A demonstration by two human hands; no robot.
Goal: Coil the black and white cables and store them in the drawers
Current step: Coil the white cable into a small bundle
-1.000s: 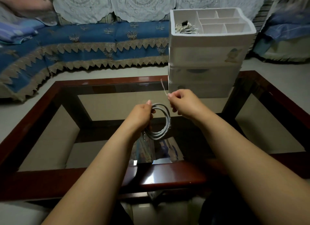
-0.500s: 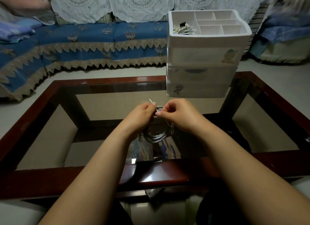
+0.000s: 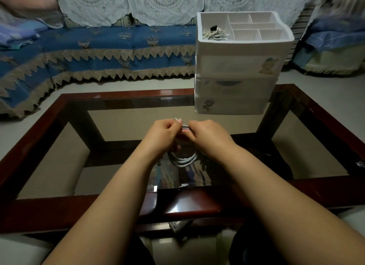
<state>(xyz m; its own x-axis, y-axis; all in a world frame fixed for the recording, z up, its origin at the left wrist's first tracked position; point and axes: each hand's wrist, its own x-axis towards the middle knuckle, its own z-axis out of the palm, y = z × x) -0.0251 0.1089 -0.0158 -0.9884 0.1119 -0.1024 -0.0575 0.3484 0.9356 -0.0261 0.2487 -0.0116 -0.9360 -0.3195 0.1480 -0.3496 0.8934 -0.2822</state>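
Note:
A coiled white cable (image 3: 183, 159) hangs over the glass table, its loops showing below my wrists. My left hand (image 3: 165, 132) and my right hand (image 3: 205, 133) meet at the top of the coil and both pinch it, with a thin tie end poking up between the fingertips. The white drawer unit (image 3: 237, 67) stands at the table's far right, all its drawers shut. Its open top tray holds a bundle of pale cable (image 3: 215, 34) with a black piece in the left compartment.
The glass table has a dark red wooden frame (image 3: 126, 94). Papers and packets lie on the shelf under the glass below my hands. A blue sofa cover with a lace fringe (image 3: 110, 47) runs along the back, and bedding lies at the far right.
My right hand, which held the tie end up and apart from the coil, has come in to meet my left hand at the coil's top. The coil has dropped slightly lower.

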